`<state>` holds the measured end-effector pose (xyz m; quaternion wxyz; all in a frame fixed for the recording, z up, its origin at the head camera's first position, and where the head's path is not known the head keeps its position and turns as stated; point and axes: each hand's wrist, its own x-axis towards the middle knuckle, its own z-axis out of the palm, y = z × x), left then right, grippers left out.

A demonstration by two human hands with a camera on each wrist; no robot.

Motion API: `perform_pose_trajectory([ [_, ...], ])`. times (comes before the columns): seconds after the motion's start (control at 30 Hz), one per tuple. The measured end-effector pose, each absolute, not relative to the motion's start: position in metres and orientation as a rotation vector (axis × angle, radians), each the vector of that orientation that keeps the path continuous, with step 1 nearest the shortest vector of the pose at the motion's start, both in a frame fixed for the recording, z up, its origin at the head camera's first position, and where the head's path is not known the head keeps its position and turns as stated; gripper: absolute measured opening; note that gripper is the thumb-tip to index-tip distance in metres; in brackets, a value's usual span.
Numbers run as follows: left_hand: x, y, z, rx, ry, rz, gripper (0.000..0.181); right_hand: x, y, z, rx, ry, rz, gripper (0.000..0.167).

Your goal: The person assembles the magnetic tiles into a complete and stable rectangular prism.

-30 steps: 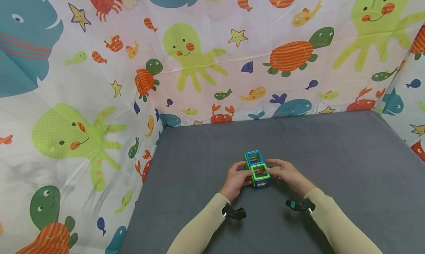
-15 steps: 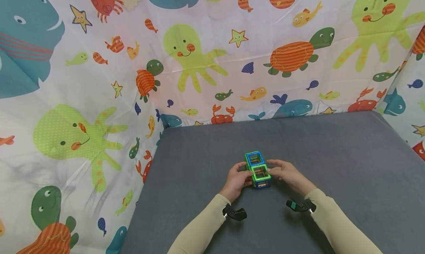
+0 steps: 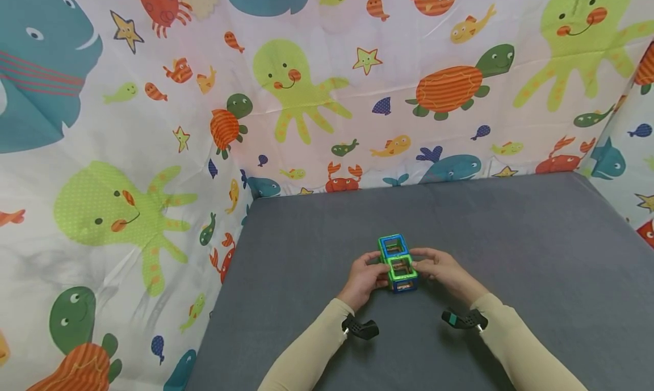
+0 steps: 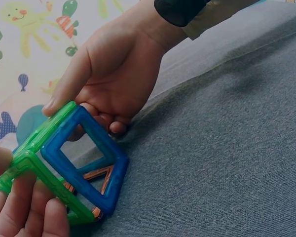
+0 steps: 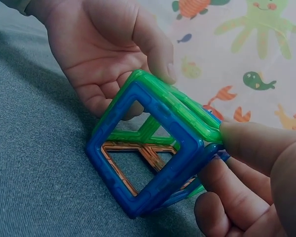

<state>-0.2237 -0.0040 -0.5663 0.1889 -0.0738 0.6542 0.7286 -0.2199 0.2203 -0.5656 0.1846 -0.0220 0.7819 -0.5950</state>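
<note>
A block built of translucent magnetic tiles [image 3: 401,257] stands on the grey surface between both hands. Its top has one blue and one green square frame, and the near end is blue. Orange frames [image 5: 150,160] show low inside it. My left hand [image 3: 361,280] holds the left side, thumb on the green top edge and fingers along the side wall. From the right, my right hand [image 3: 449,270] grips it likewise, its thumb [image 4: 64,91] on the green upper edge. Its fingers lie partly hidden behind the blue end frame [image 4: 119,182] in the left wrist view.
The grey cloth-covered table [image 3: 306,232] spreads around the block on all sides. A white curtain [image 3: 327,152] printed with sea animals rises along its back and left edges, and also at the right. Black bands [image 3: 360,327] sit on both wrists.
</note>
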Motion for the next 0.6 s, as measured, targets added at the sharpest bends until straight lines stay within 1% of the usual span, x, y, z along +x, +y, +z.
perform_pose_trajectory([
  [0.17,-0.2282,-0.0071,-0.5688,-0.169,1.768,2.032,0.04,-0.2203,0.2208,-0.5677,-0.071,2.191,-1.683,0.061],
  [0.37,-0.2323,-0.0092,-0.5717,-0.211,1.646,2.052,0.024,-0.2195,0.2235,-0.5703,-0.106,2.176,-1.697,0.06],
  [0.5,-0.2329,-0.0121,-0.5717,-0.22,1.611,2.025,0.023,-0.2209,0.2257,-0.5716,-0.106,2.172,-1.694,0.059],
  [0.6,-0.233,-0.0145,-0.5718,-0.196,1.713,1.978,0.026,-0.2215,0.2275,-0.5723,-0.114,2.167,-1.691,0.059],
])
